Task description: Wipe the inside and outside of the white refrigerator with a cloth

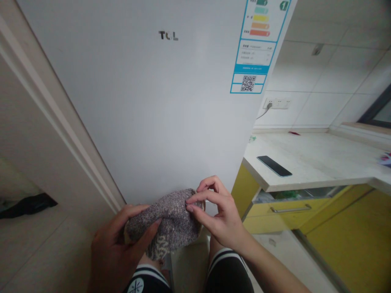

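White refrigerator door (171, 106) fills the view from nine to twelve o'clock, and the pale surface (311, 154) with yellow cabinets (275, 213) lies at three. Below the door, at six, your hands hold the gray knitted cloth (177, 219): your left hand (117, 240) grips its left side, thumb in front, fingers curled behind; your right hand (218, 207) pinches its upper right edge between thumb and fingertips. Toward three, the dark phone (274, 166) lies flat on the surface.

White panel (171, 101) bars the centre
At right, there is room to pass over the counter (317, 154), around the phone (274, 166).
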Demonstrator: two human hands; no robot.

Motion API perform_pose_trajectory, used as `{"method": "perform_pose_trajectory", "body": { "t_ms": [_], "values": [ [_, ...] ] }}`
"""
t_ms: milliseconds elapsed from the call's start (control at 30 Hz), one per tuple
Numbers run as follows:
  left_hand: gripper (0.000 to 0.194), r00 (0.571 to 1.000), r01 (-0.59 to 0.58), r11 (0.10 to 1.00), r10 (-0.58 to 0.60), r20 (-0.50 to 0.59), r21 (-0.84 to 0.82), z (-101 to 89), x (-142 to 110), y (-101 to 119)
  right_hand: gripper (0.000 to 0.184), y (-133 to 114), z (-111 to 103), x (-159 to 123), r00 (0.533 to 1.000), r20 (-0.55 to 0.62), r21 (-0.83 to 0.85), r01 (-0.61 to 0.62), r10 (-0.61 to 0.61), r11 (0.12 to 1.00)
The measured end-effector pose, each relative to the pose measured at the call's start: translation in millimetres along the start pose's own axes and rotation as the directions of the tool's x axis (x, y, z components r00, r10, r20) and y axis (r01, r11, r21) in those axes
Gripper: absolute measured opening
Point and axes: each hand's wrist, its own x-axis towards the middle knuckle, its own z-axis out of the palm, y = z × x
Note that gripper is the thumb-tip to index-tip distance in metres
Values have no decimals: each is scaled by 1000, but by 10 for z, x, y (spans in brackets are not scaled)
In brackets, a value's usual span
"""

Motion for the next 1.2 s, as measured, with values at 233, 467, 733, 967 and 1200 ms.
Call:
{"method": "perform_pose_trajectory", "body": {
  "t_ms": [233, 467, 733, 967, 1200],
  "values": [
    [29, 994, 111, 994, -111, -19, -27, 27, -27, 30, 9, 37, -23, 9, 996, -67, 140, -47, 57, 989],
    [37, 986, 159, 987, -160, -54, -29, 15, 24, -11, 21, 73, -66, 78, 978, -111, 292, -137, 175, 947],
    [39, 966, 238, 969, -243, -91, -67, 10, 43, 23, 27, 138, -68, 83, 946, -150, 391, -212, 289, 896],
    [31, 994, 70, 997, -73, -77, -34, -32, 107, -45, 26, 212, -54, 114, 936, -228, 383, -167, 268, 909],
    [30, 994, 64, 990, -74, -75, -129, 3, 165, -75, 58, 461, -69, 159, 959, 77, 359, -282, 273, 890]
  ]
}}
